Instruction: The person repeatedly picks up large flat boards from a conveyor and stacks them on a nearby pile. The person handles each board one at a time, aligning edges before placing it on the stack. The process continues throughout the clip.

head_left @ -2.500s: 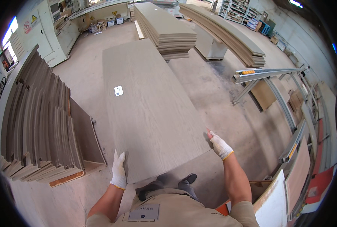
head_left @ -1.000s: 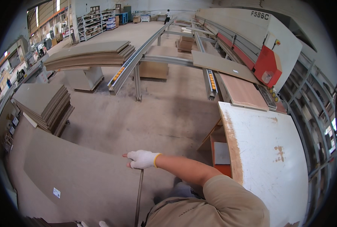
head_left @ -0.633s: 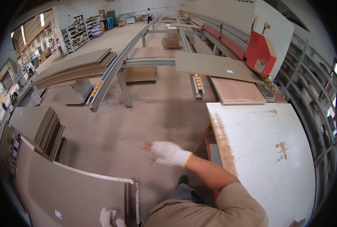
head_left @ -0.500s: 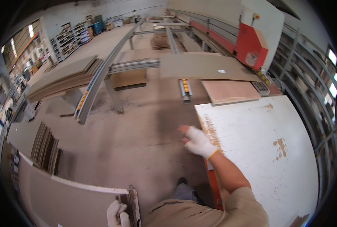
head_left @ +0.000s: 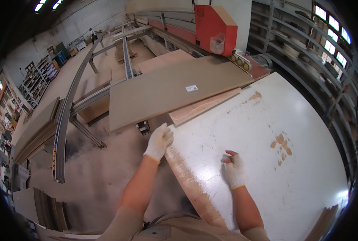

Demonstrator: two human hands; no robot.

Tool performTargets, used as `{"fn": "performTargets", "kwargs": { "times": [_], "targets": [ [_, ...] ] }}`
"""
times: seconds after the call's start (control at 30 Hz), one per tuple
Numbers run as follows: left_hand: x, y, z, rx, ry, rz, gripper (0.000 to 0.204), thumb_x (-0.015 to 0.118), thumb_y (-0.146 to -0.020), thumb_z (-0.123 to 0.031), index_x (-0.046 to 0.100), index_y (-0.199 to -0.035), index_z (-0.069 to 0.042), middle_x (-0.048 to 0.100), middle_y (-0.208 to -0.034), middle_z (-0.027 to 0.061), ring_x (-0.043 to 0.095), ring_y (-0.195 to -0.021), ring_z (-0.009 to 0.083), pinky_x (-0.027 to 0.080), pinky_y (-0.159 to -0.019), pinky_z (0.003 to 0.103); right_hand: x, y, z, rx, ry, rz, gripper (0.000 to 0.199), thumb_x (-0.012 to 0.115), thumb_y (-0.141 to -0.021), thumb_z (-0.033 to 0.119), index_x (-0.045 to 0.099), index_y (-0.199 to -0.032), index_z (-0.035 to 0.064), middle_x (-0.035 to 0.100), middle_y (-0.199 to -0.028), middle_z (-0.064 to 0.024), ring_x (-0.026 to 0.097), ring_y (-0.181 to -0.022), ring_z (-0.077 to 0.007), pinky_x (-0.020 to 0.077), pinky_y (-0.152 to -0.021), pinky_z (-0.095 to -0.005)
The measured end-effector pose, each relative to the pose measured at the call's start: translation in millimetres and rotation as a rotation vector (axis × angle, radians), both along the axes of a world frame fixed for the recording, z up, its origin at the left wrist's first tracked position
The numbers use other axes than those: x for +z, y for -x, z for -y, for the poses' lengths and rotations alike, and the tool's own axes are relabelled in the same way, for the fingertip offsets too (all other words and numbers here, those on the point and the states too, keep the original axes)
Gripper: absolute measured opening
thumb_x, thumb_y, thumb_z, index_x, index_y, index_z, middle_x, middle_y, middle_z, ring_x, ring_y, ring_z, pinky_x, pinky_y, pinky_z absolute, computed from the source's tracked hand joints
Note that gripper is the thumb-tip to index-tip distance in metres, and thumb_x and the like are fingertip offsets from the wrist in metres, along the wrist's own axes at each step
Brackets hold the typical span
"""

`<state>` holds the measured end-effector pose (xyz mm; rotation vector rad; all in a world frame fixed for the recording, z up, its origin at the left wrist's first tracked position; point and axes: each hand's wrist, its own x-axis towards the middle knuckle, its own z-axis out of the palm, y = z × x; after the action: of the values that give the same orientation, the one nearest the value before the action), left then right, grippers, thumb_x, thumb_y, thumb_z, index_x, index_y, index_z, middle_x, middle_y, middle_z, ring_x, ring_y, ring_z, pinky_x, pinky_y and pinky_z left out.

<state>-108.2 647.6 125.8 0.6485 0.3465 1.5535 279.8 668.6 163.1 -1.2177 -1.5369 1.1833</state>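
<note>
My left hand [head_left: 159, 140], in a white glove with bare-looking fingertips hidden from view, is at the far left corner of a worn white tabletop [head_left: 243, 132]. Its fingers are curled together just below the front edge of a large grey-brown panel [head_left: 159, 94] with a white label; whether they touch it is unclear. Above the tabletop is my right hand [head_left: 234, 168], gloved, thumb and forefinger apart, nothing visible in it. A pinkish board [head_left: 203, 107] lies partly under the panel, beside the tabletop's far edge.
A red and white machine [head_left: 215, 30] with yellow rollers stands beyond the panel. Metal rails [head_left: 68, 116] run along the left. Stacked panels [head_left: 36, 132] stand farther left, and shelving [head_left: 303, 48] lines the right. A person [head_left: 93, 35] is far off.
My view has turned right and come nearer the panel. My left hand has left the lower-left panels for the tabletop's corner. My right hand has moved from the tabletop's left edge to above its surface.
</note>
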Motion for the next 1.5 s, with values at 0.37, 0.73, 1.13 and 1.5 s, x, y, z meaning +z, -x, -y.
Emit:
{"fn": "performTargets", "kwargs": {
  "times": [0.37, 0.73, 1.13, 1.5],
  "targets": [
    [52.8, -49.9, -110.0, 0.697, 0.543, 0.281, 0.057, 0.054, -0.109, -0.041, 0.052, -0.149, -0.001, 0.059, -0.145, 0.0082, 0.048, -0.136, 0.0166, 0.036, -0.113, 0.022, -3.2, -9.7, -0.3, -0.009, -0.033, 0.134, 0.013, 0.064, -0.094, 0.005, 0.071, -0.105, 0.0017, 0.074, -0.09, -0.0111, 0.068, -0.08, -0.0181, 0.0542, -0.075, -0.0314],
    [-23.5, -70.1, -32.2, 0.649, 0.543, 0.044, 0.046, 0.058, -0.107, -0.031, 0.054, -0.141, 0.001, 0.059, -0.139, 0.0141, 0.052, -0.127, 0.0252, 0.039, -0.114, 0.04, 65.6, -69.8, -170.5, 0.04, -0.319, 0.563, 0.027, 0.063, -0.092, 0.009, 0.062, -0.119, 0.0031, 0.068, -0.108, -0.0189, 0.067, -0.106, -0.0332, 0.0526, -0.094, -0.0413],
    [47.9, -81.6, 130.8, 0.551, 0.446, 0.484, 0.047, 0.054, -0.107, -0.017, 0.044, -0.149, 0.0, 0.052, -0.152, 0.014, 0.048, -0.142, 0.0317, 0.038, -0.12, 0.049, -24.5, -183.3, -389.8, -0.001, 0.096, 0.441, 0.058, 0.041, -0.109, 0.044, 0.068, -0.122, -0.0052, 0.072, -0.115, -0.0124, 0.062, -0.102, -0.0215, 0.0511, -0.093, -0.039],
    [78.6, -125.4, 319.9, 0.886, 0.547, 0.312, 0.034, 0.052, -0.108, -0.014, 0.056, -0.137, 0.004, 0.065, -0.134, 0.0127, 0.062, -0.125, 0.0266, 0.051, -0.107, 0.043, 80.9, -62.8, -276.2, 0.052, 0.217, 0.237, 0.058, 0.044, -0.11, 0.043, 0.058, -0.135, -0.0071, 0.066, -0.129, -0.0156, 0.058, -0.117, -0.0245, 0.0471, -0.102, -0.0368]
  ]
}}
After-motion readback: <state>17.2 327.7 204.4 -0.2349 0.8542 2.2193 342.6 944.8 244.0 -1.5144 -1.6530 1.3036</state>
